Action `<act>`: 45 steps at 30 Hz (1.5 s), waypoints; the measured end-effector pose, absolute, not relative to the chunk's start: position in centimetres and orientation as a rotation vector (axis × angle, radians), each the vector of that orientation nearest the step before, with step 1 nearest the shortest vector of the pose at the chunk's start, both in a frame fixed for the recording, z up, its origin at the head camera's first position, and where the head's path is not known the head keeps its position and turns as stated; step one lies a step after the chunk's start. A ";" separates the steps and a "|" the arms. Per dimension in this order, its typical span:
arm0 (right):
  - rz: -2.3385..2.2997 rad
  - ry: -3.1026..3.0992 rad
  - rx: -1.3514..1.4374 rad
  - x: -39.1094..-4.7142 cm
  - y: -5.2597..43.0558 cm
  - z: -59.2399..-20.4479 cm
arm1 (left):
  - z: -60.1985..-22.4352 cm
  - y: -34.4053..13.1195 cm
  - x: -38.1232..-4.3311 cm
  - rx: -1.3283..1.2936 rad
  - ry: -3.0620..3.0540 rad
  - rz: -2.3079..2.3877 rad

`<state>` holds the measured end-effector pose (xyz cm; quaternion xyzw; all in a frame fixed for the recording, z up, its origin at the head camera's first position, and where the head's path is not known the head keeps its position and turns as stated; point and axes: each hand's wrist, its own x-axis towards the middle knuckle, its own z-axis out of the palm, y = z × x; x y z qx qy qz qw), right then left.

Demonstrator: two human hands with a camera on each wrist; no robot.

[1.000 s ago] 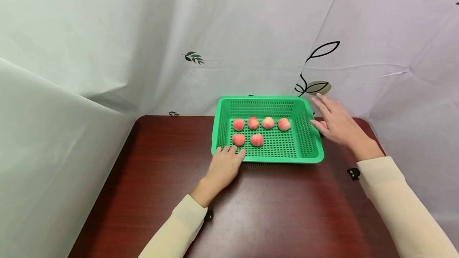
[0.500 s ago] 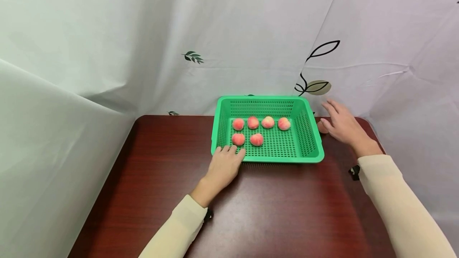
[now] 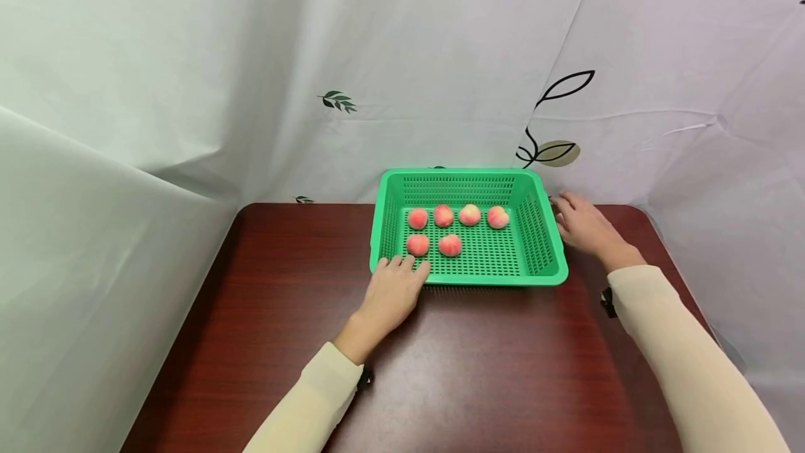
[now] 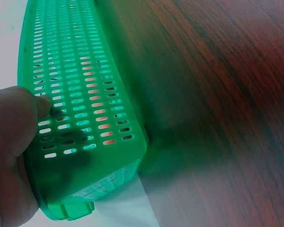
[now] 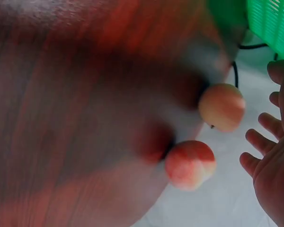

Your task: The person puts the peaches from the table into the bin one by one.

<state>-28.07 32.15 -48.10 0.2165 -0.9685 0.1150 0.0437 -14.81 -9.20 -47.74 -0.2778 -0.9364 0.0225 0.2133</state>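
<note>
A green plastic basket (image 3: 490, 280) stands on the table, with several pink-red peaches (image 3: 449, 245) in two rows on its slotted floor. At the basket's near left, my left hand (image 3: 393, 292) grips the rim. Its thumb (image 4: 43, 106) presses the outer wall in the left wrist view, while the fingers hook over the top. My right hand (image 3: 585, 224) hovers just past the basket's right side, fingers apart and holding nothing. Under it, the right wrist view shows a yellowish peach (image 5: 222, 108) and a red-and-cream peach (image 5: 190, 165) on the table; the hand hides both in the head view.
The dark red wooden table (image 3: 490, 369) has rounded far corners. White cloth (image 3: 440, 54) with leaf prints hangs close behind it and along both sides. A black cord (image 5: 235, 73) shows beyond the table edge near the basket.
My right hand has come down from above the basket's right rim to beside it, now covering the peach that showed there. My left hand and the basket have stayed in place.
</note>
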 end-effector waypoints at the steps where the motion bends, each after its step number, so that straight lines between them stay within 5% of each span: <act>1: 0.338 -2.983 0.661 -28.1 32.0 -48.2 | -47.8 -9.2 -14.8 -0.769 -2.600 0.067; 45: 0.206 -3.165 0.646 -28.6 31.4 -49.7 | -47.8 -9.1 -14.7 -0.756 -2.584 0.073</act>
